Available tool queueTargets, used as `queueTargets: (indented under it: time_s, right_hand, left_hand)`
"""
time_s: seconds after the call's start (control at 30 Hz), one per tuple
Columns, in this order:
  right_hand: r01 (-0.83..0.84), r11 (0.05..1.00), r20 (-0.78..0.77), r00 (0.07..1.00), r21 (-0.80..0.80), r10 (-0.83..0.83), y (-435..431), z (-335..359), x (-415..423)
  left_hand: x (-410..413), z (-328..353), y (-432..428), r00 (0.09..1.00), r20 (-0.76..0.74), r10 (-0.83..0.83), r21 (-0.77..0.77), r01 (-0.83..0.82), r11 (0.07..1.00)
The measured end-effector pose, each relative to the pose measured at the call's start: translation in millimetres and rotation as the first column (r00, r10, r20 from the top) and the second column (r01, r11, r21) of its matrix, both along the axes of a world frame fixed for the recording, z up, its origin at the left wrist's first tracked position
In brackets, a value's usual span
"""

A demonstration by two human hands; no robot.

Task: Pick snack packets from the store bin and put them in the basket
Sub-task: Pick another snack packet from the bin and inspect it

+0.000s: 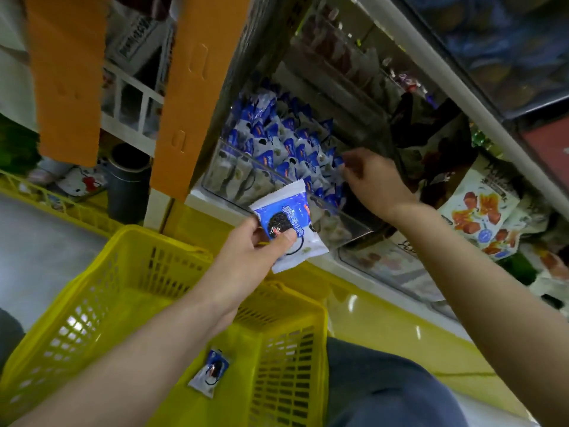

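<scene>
Thumb-and-finger grip: left hand (pixel 255 245) pinches packet (pixel 286 204) — right hand (pixel 372 180) extended into bin (pixel 234 180).

Right hand (pixel 374 180): fingertips sunk among the bin packets (pixel 277 143); a grip on any one cannot be confirmed. Left hand (pixel 246 254): thumb covers part of the biscuit print on the held snack packet (pixel 286 208). Yellow basket (pixel 92 303): cut off by the lower frame edge. Upper shelf goods (pixel 338 50): blurred, possibly wrapped sweets.

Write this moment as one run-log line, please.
phase: picking | left hand: holds packet | right hand: reaches into bin, grip unclear | basket: second packet inside
</scene>
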State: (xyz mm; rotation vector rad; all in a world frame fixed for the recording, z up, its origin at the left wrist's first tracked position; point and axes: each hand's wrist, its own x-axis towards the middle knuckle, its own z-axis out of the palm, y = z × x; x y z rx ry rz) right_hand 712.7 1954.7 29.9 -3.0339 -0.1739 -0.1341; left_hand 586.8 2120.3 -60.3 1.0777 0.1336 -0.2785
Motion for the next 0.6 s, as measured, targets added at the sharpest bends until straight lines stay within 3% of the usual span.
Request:
queueTargets:
  time_s: [0.17, 0.4, 0.5, 0.6]
  right_hand:
    - [0.211, 0.951, -0.168, 0.953, -0.225, -0.251, 0.7, -14.8, 43.2]
    - [0.261, 0.951, -0.165, 0.943, -0.162, -0.287, 1.5, -20.3, 49.5]
    - [0.222, 0.968, -0.054, 0.972, -0.114, -0.229, -0.2, -10.8, 36.0]
    - [0.091, 0.994, 0.173, 0.980, 0.053, -0.099, 2.0, 7.2, 9.6]
  left_hand:
    - [5.1, 0.9, 4.8, 1.000, -0.010, 0.002, -0.036, -0.002, 0.999]
    - [10.7, 6.7, 12.5, 1.000, -0.019, 0.004, -0.068, -0.006, 0.998]
    - [11.2, 6.9, 14.3, 0.999, -0.041, 0.010, -0.053, -0.012, 0.999]
    - [10.1, 5.8, 12.8, 0.996, -0.084, -0.002, -0.040, -0.002, 0.999]
